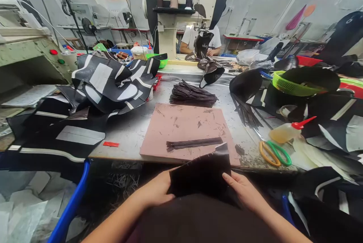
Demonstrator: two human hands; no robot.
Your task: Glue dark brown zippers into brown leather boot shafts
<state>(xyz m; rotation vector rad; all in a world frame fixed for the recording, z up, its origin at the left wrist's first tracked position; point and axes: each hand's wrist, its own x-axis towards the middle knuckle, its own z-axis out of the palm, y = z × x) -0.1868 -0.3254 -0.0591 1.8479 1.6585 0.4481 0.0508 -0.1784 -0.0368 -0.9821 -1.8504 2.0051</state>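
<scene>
A dark leather piece (201,173) is stretched between my two hands at the front edge of the table. My left hand (160,188) grips its left side, the fingertips hidden behind it. On the right side, my right hand (241,188) pinches it with the thumb on top. The piece's upper corner overlaps a pinkish board (184,122). On that board lies a single dark zipper (194,144), just beyond the leather. A pile of dark zippers (193,93) sits behind the board.
Leather pieces with white strips (110,76) are heaped at left. Scissors (273,152) and a glue bottle (286,131) lie at right, near a green basket (295,84). A sewing machine (167,35) stands behind, with a person (215,39) beyond. A blue-rimmed bin (70,209) is at lower left.
</scene>
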